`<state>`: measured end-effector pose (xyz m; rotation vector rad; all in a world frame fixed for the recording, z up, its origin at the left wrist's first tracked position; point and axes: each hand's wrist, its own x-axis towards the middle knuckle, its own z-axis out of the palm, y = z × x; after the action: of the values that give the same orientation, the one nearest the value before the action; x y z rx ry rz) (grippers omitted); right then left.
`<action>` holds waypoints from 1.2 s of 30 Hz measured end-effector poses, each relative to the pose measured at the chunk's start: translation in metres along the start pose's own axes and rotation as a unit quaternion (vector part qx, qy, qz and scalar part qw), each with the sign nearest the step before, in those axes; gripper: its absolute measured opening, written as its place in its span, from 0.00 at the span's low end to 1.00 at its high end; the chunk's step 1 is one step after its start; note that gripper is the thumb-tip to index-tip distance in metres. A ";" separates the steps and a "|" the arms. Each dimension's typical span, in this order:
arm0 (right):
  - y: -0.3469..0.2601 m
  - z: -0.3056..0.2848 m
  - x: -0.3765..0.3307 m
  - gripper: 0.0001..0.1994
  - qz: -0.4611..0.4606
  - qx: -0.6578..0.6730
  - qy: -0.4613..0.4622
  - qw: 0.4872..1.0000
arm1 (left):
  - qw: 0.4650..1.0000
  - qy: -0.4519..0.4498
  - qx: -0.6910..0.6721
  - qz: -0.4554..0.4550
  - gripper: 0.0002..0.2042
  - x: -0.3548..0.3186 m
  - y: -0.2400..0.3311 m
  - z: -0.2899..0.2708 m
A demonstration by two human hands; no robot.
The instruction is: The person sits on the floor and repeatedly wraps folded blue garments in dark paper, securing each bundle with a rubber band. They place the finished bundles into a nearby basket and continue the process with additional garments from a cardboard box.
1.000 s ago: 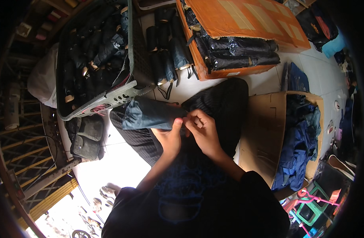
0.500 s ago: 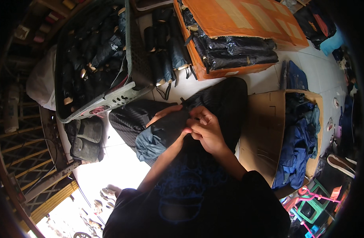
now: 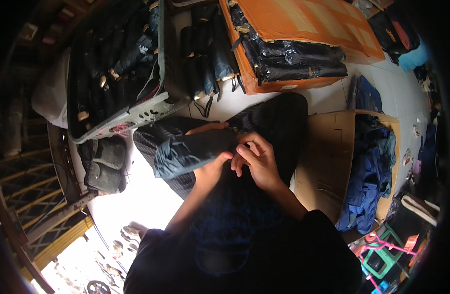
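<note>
A rolled bundle of dark blue-grey fabric [image 3: 200,149] lies across my lap, its left end loose and crumpled, its right end darker and smoother. My left hand [image 3: 210,166] is wrapped round it from below, with the thumb on the near side and fingers showing along the far side. At the right end of the bundle is my right hand [image 3: 257,159], fingers curled and thumb bent in. Whether those fingertips pinch a small part of the bundle is hard to make out.
A grey plastic basket [image 3: 156,105] full of dark rolls stands at the far left. More rolls [image 3: 205,73] lie beside an orange-brown carton [image 3: 303,22] of wrapped dark packs. On the right a cardboard box [image 3: 328,157] holds blue fabric. Dark grey pouches [image 3: 106,166] lie left.
The bundle has shifted left and now lies flatter, showing more of its length. My left hand has moved left and grips it more from below. The right hand's fingers have loosened slightly.
</note>
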<state>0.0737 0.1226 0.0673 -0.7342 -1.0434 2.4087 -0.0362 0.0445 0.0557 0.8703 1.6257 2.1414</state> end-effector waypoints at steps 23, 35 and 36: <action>0.001 -0.016 0.005 0.07 0.090 -0.088 -0.023 0.992 | 0.984 0.073 -0.080 -0.142 0.28 -0.011 -0.020 0.004; 0.001 -0.035 0.005 0.09 0.181 0.070 -0.121 0.974 | 0.972 0.087 -0.100 -0.193 0.25 -0.010 -0.021 0.012; 0.002 -0.034 0.004 0.10 0.181 0.053 -0.122 0.974 | 0.974 0.105 -0.077 -0.185 0.25 -0.012 -0.025 0.013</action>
<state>0.0910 0.1413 0.0449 -0.6478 -0.9250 2.9046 -0.0214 0.0550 0.0312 0.2723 1.5426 2.1057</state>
